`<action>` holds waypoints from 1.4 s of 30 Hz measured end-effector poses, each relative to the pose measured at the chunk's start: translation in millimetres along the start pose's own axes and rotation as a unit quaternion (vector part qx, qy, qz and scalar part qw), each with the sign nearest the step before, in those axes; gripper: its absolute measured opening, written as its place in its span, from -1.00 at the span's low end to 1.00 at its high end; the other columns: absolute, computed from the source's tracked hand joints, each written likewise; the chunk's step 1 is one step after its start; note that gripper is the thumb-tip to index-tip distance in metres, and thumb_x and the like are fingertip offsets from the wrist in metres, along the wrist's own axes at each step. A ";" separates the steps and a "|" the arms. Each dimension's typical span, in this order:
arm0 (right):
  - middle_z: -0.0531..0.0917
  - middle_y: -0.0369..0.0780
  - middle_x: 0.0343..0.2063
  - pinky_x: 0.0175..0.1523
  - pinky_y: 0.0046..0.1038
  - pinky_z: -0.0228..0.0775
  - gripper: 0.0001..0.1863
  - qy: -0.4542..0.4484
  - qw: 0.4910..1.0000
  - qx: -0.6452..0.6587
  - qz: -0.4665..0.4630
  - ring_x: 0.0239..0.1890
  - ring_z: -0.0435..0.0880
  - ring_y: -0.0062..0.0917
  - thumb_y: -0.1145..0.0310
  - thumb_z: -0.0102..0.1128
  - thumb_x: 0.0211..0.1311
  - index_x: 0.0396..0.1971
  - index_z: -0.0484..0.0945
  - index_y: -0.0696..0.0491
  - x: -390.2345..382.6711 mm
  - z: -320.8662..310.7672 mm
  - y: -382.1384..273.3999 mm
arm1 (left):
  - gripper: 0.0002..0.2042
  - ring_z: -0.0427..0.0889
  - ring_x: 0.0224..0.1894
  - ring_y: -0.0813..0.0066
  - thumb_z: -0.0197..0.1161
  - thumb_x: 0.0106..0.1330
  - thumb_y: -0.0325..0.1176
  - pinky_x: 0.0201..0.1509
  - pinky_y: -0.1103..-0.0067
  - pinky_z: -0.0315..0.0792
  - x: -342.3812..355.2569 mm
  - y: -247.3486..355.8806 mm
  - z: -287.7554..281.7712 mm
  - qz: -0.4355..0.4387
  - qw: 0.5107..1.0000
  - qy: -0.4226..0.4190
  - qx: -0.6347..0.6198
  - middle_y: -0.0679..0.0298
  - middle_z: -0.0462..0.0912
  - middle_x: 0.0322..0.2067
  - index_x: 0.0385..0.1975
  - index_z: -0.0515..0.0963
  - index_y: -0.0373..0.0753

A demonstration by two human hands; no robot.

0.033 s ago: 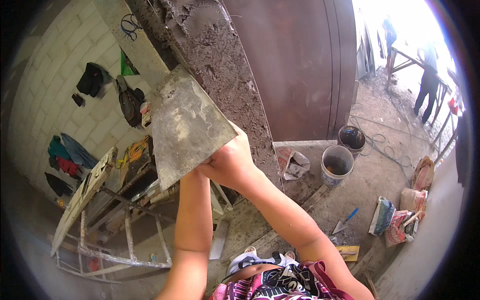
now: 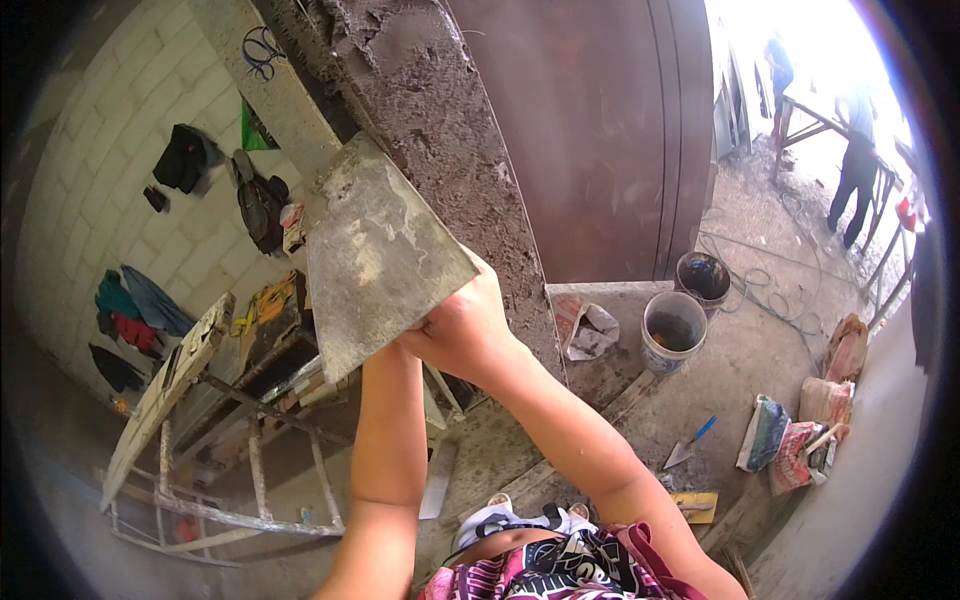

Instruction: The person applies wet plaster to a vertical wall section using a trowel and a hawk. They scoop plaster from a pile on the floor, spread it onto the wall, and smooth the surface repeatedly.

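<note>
Right hand (image 2: 465, 325) grasps mortar-stained plate (image 2: 385, 260) at lower-right edge; left fingers hidden, grip undeterminable. White bucket (image 2: 660, 358), dark inside; open floor (image 2: 760, 350) alongside.

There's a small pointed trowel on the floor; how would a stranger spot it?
Start at the large brown panel, then drop to the pale round bucket on the floor near its lower edge. Below that lies the small, pointed grey trowel. Its slim blue handle sets it apart from the flat yellow rectangle just below.

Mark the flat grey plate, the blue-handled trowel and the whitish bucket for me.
Flat grey plate (image 2: 385, 258), head view: middle of its face.
Blue-handled trowel (image 2: 680, 455), head view: blade.
Whitish bucket (image 2: 664, 358), head view: outer wall.
</note>
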State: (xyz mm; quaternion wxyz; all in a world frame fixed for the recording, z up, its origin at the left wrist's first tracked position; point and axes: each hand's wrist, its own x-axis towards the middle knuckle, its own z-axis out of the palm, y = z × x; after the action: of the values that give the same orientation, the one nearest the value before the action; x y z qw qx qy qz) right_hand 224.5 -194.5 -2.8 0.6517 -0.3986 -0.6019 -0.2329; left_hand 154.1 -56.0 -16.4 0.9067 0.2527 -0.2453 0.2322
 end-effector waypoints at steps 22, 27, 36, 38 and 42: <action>0.60 -0.26 -0.46 -0.24 -0.29 0.38 -0.73 0.009 1.000 0.013 0.022 -0.35 0.58 -0.28 0.24 0.49 -0.25 -0.48 0.62 -0.05 -13.5 4.2 -5.3 | -0.75 0.50 -0.24 0.42 0.14 0.38 -0.23 -0.15 0.43 0.47 -19.8 -6.0 -23.0 0.053 0.988 0.075 0.121 0.20 0.47 -0.21 -0.12 0.42 -0.27; 0.62 -0.23 -0.46 -0.20 -0.28 0.42 -0.74 -0.006 1.000 -0.001 0.025 -0.35 0.61 -0.26 0.24 0.49 -0.22 -0.48 0.63 -0.03 3.4 8.6 -6.9 | -0.74 0.52 -0.23 0.41 0.15 0.37 -0.23 -0.14 0.43 0.49 0.9 8.3 -18.6 0.062 0.986 0.068 0.138 0.19 0.48 -0.19 -0.09 0.42 -0.27; 0.68 -0.14 -0.28 -0.08 -0.21 0.51 -0.60 0.023 0.997 -0.029 0.064 -0.19 0.65 -0.14 0.32 0.46 -0.40 -0.36 0.69 0.02 -52.9 11.0 3.2 | -0.71 0.55 -0.20 0.41 0.16 0.37 -0.22 -0.13 0.42 0.51 -39.0 -26.0 -50.9 0.051 0.985 0.111 0.124 0.19 0.50 -0.15 -0.04 0.41 -0.26; 0.69 -0.15 -0.23 -0.02 -0.21 0.50 -0.58 0.021 0.998 -0.002 0.058 -0.15 0.66 -0.15 0.33 0.46 -0.40 -0.34 0.69 0.01 -57.8 5.4 1.5 | -0.70 0.56 -0.19 0.40 0.17 0.37 -0.22 -0.13 0.41 0.52 -51.1 -31.2 -55.7 0.046 0.984 0.122 0.123 0.19 0.50 -0.14 -0.03 0.41 -0.26; 0.68 -0.18 -0.32 -0.07 -0.20 0.48 -0.64 0.021 0.999 -0.019 0.030 -0.22 0.65 -0.17 0.35 0.43 -0.43 -0.43 0.68 0.01 -43.5 7.6 1.9 | -0.69 0.57 -0.18 0.40 0.17 0.37 -0.22 -0.13 0.41 0.53 -39.0 -23.2 -49.4 0.045 0.985 0.112 0.126 0.18 0.51 -0.12 -0.01 0.41 -0.26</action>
State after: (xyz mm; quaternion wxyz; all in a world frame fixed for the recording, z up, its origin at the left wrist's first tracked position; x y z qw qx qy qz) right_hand 214.1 -195.0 -45.8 0.6628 -0.4239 -0.5716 -0.2332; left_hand 152.8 -57.0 -83.5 0.8779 0.3262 -0.1223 0.3284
